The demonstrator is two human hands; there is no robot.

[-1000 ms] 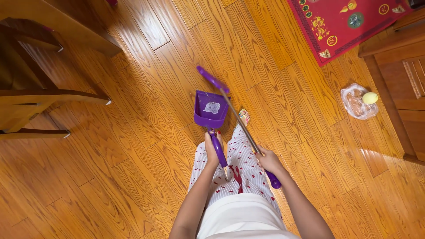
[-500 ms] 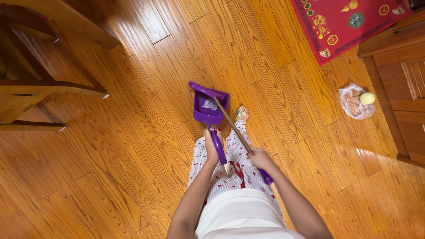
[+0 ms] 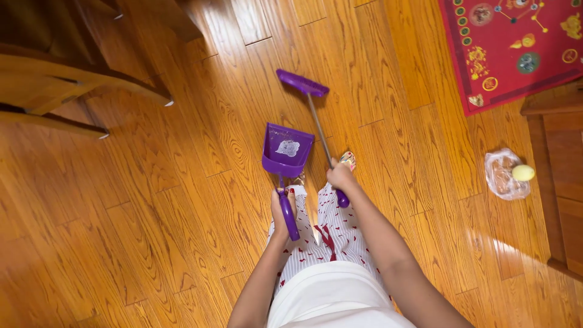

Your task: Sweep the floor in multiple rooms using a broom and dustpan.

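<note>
The floor (image 3: 182,200) is showing as varnished wood planks, glossy and catching glare; the purple dustpan (image 3: 286,150) is looking like smooth, slightly shiny plastic; the broom (image 3: 316,115) is pairing a dull metal shaft with a purple plastic head; the rug (image 3: 516,48) is appearing as matt woven cloth.

- A red rug (image 3: 516,48) with coloured emblems is lying at the far right on the wooden plank floor (image 3: 152,212).
- A clear plastic bag (image 3: 503,176) is sitting near the right edge, a yellow-green ball (image 3: 523,172) touching it.
- Wooden chair legs (image 3: 79,91) are standing far left.
- A wooden cabinet (image 3: 562,182) is standing at the right.
</note>
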